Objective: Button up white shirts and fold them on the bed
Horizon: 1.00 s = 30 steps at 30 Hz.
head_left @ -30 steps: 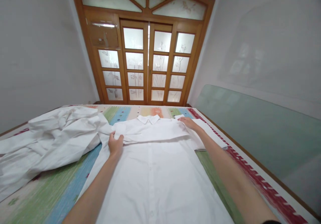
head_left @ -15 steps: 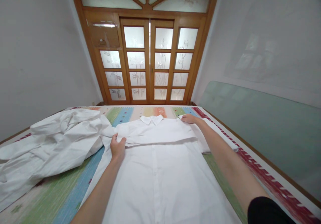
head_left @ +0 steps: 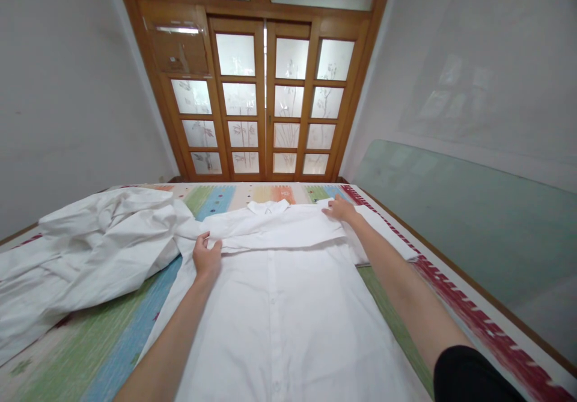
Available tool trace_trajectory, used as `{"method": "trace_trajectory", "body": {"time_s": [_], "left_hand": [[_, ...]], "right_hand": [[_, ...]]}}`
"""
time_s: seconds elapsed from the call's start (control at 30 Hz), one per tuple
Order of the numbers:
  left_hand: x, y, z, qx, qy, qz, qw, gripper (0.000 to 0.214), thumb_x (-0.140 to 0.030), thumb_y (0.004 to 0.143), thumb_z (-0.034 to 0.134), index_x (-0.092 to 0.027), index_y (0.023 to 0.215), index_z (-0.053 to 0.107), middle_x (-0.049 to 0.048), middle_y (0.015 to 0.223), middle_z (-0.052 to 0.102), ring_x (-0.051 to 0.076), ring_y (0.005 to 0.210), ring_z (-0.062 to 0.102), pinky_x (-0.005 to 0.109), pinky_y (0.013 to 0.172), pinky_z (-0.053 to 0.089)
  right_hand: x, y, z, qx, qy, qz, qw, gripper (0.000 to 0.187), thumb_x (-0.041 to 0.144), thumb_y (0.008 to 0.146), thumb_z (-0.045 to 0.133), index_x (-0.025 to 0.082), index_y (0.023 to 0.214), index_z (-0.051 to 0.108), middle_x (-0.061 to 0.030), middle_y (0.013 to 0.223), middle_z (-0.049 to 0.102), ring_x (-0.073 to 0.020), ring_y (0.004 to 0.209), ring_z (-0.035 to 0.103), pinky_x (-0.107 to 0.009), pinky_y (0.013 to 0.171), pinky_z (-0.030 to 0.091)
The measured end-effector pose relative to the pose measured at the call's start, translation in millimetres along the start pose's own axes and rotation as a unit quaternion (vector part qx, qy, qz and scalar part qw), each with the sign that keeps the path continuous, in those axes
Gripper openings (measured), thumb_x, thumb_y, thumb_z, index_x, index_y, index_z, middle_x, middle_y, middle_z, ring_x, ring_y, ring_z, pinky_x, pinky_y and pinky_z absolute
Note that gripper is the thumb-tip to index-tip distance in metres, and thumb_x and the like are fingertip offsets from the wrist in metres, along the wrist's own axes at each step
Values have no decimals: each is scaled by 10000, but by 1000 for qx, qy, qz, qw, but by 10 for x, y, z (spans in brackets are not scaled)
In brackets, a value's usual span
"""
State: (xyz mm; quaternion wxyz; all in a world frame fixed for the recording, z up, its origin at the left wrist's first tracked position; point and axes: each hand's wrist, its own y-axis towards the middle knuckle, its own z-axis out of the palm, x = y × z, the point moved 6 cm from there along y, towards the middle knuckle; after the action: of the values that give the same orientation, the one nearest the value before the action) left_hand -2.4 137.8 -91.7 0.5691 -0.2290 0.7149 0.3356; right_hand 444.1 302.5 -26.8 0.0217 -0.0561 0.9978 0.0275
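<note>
A white button-up shirt [head_left: 274, 318] lies front up, its collar [head_left: 269, 208] at the far end. Across its chest runs a flat, sleeve-like band of white cloth [head_left: 279, 229]. My left hand [head_left: 207, 255] grips the left end of that band, thumb and fingers closed on the cloth. At the right shoulder, my right hand [head_left: 339, 208] pinches the edge of the shirt with its fingertips. More white cloth [head_left: 383, 234] stretches out to the right beneath my right forearm. The shirt's bottom hem is out of view.
To the left, a crumpled heap of white cloth [head_left: 108, 246] lies close against the shirt's shoulder. Both rest on a striped, multicoloured cover [head_left: 112, 342]. Beyond its far edge stand wooden doors with glass panes [head_left: 265, 101]. A pale green panel [head_left: 451, 210] lines the right wall.
The view has shifted slightly, so everything sits a little higher and further left. My right fingers have changed their hold a little at the shoulder; my left hand keeps its place on the cloth.
</note>
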Motion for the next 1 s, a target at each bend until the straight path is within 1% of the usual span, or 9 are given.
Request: {"method": "trace_trajectory", "body": {"time_s": [0.17,0.27,0.37,0.47,0.6,0.67,0.77,0.9,1.0], "left_hand": [[-122,-49,-17,3,35,2,999,394,-146,651,657,-177,1040,603,48,922,679,216,902,663,372,919,487],[-169,-74,-21,-2,47,-5,999,391,-136,662,650,-178,1048,599,47,922,679,216,891,664,370,916,486],[-164,-72,-17,-3,50,-4,999,410,-132,664,653,-181,1066,592,47,936,675,214,909,659,365,918,484],[-146,-60,-18,-5,52,4,999,417,-132,657,656,-184,1066,591,49,958,670,213,942,651,355,924,479],[-144,-73,-21,-3,47,0,999,408,-127,658,648,-182,1059,592,47,942,674,207,901,661,346,899,491],[-154,-88,-26,-6,48,2,999,405,-123,658,641,-180,1056,594,48,930,676,207,889,664,345,891,494],[-141,-99,-28,-9,47,3,999,426,-118,656,633,-179,1075,589,51,944,678,205,889,665,345,889,495],[-85,-86,-24,-14,39,-2,999,439,-123,657,632,-181,1089,581,52,960,677,200,922,661,346,906,488],[-58,-74,-12,-12,33,-8,999,432,-120,658,629,-182,1083,579,53,961,678,197,912,662,342,895,493]], "right_hand": [[10,-57,-37,-26,-43,27,998,515,519,908,492,127,1218,615,-227,1433,388,-348,1266,424,-458,955,408],[98,-97,-119,-51,-64,16,997,447,377,894,549,98,1240,589,-246,1415,420,-366,1285,402,-476,995,369],[313,-172,-124,-50,-56,-19,997,384,227,898,490,50,1222,598,-255,1400,453,-339,1322,382,-435,1065,300],[557,-320,50,-22,-33,-49,998,458,289,954,376,-6,1240,577,-263,1437,418,-304,1378,330,-382,1119,224],[690,-584,417,4,2,-46,999,640,431,976,278,-45,1381,414,-272,1502,301,-314,1425,240,-434,1136,190],[687,-691,513,-20,7,-49,999,677,461,975,252,-41,1418,354,-264,1522,260,-308,1442,191,-448,1147,155],[628,-778,541,-51,9,-26,998,736,512,963,254,-52,1432,322,-266,1533,227,-321,1448,153,-443,1158,125],[525,-777,523,-36,31,28,998,784,545,954,249,-58,1455,273,-259,1550,179,-346,1442,160,-440,1156,148],[410,-732,549,-15,66,51,996,764,524,963,221,-45,1473,230,-244,1559,160,-327,1440,183,-428,1151,183]]}}
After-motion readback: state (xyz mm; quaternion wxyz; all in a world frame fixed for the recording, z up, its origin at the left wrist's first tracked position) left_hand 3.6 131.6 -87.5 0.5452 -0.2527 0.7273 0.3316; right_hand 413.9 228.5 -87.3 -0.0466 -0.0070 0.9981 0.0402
